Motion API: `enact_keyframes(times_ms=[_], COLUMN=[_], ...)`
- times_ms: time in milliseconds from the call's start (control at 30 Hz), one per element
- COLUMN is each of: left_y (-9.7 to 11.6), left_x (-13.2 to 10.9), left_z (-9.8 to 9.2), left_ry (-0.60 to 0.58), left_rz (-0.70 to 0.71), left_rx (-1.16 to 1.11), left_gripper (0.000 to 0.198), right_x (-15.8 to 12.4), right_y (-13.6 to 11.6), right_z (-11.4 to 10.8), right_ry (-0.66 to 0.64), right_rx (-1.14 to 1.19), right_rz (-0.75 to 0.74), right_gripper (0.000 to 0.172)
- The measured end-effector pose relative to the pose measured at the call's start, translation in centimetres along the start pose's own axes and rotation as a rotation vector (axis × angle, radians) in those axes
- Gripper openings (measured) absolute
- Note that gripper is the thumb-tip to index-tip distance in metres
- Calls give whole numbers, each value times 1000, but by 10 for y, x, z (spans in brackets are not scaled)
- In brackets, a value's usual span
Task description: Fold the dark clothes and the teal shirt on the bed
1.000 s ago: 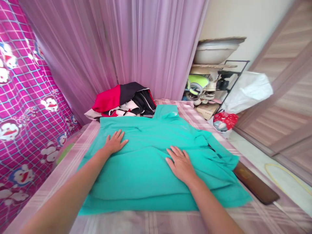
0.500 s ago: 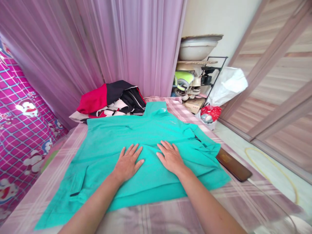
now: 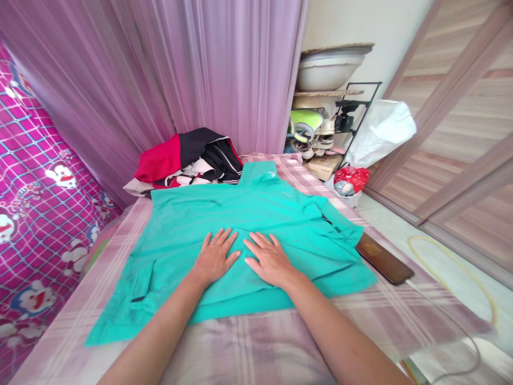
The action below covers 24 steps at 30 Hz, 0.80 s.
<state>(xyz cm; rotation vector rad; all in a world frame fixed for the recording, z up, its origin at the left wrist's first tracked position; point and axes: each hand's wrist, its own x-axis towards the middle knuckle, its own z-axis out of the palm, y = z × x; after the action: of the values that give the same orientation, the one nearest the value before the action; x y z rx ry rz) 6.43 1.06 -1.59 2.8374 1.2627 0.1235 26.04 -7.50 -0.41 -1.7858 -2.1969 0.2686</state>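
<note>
A teal shirt (image 3: 188, 224) lies spread flat on a bed with a pink plaid sheet (image 3: 256, 353). My left hand (image 3: 214, 258) rests palm down on the middle of the shirt, fingers stretched out. My right hand (image 3: 269, 259) lies flat just beside it, fingers spread, almost touching the left. Neither hand holds anything.
A heap of red, black and white clothes (image 3: 188, 158) sits at the far end of the bed by a purple curtain (image 3: 180, 69). A dark phone (image 3: 383, 259) lies at the bed's right edge. A shoe rack (image 3: 328, 133), a white bag (image 3: 385, 131) and a red bag (image 3: 349, 181) stand beyond.
My left hand slid from the shirt's left part to its middle, and my right hand moved left to meet it. The view shifted slightly.
</note>
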Motion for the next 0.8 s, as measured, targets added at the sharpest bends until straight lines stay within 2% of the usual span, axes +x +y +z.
enact_keyframes(times_ms=[100, 400, 500, 667, 800], left_y=[0, -1, -4, -6, -6], left_x=[1, 2, 1, 1, 0], left_z=[-2, -3, 0, 1, 0], left_ry=[-9, -27, -5, 10, 2], left_rz=[-3, -13, -3, 6, -6], left_rx=[3, -5, -7, -17, -20], left_gripper=[63, 64, 62, 61, 62], right_x=[1, -7, -8, -6, -1], right_y=[1, 11, 28, 71, 84], right_z=[0, -4, -6, -11, -13], right_ry=[-27, 11, 64, 246, 315], right_rx=[6, -13, -28, -29, -16], right_rz=[17, 41, 112, 252, 259], right_gripper=[55, 51, 46, 40, 39])
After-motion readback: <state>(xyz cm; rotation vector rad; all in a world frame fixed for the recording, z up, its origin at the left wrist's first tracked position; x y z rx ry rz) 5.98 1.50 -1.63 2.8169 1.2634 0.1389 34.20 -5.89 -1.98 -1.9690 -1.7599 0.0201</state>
